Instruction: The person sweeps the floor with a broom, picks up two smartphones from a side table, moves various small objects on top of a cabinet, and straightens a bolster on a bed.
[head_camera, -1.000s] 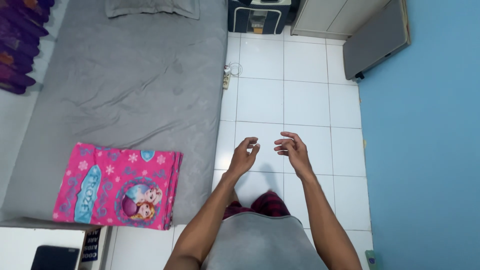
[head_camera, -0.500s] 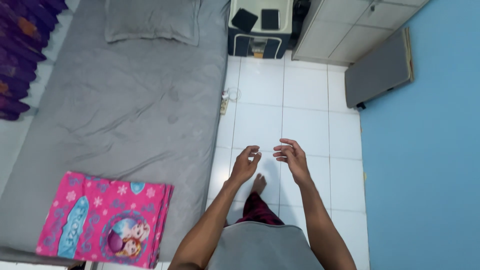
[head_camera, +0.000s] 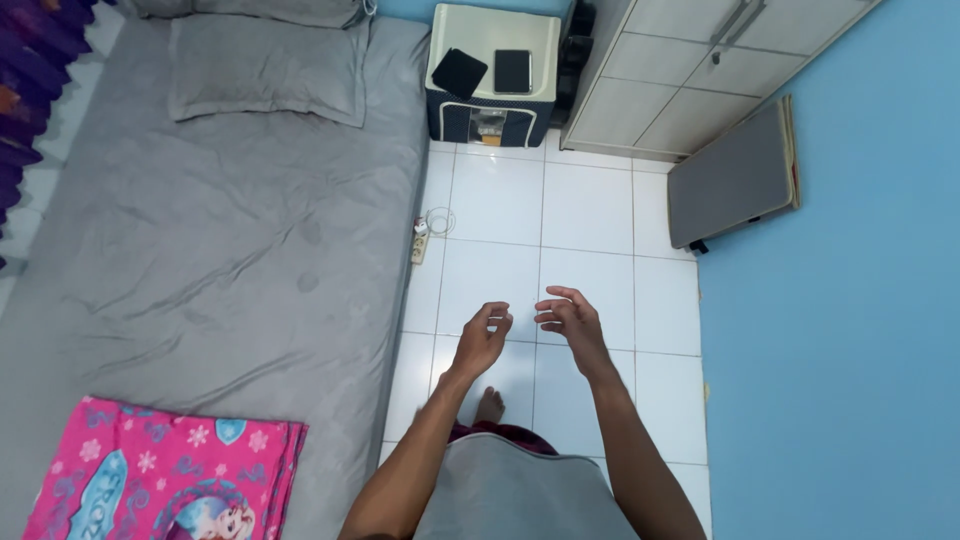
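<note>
White floor tiles (head_camera: 590, 215) lie under the left hand (head_camera: 482, 338) and right hand (head_camera: 570, 325), fingers loosely curled, holding nothing.

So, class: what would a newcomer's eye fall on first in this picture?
The two bare hands, left hand and right hand, held empty with fingers curled over the white tiled floor. Then the bright pink folded cloth at the near corner of the grey mattress, and the blue wall on the right.

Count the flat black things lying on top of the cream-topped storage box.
2. One tilted flat black rectangular item lies on the left of the box's cream top; the other flat black rectangular item lies straight, on its right.
</note>
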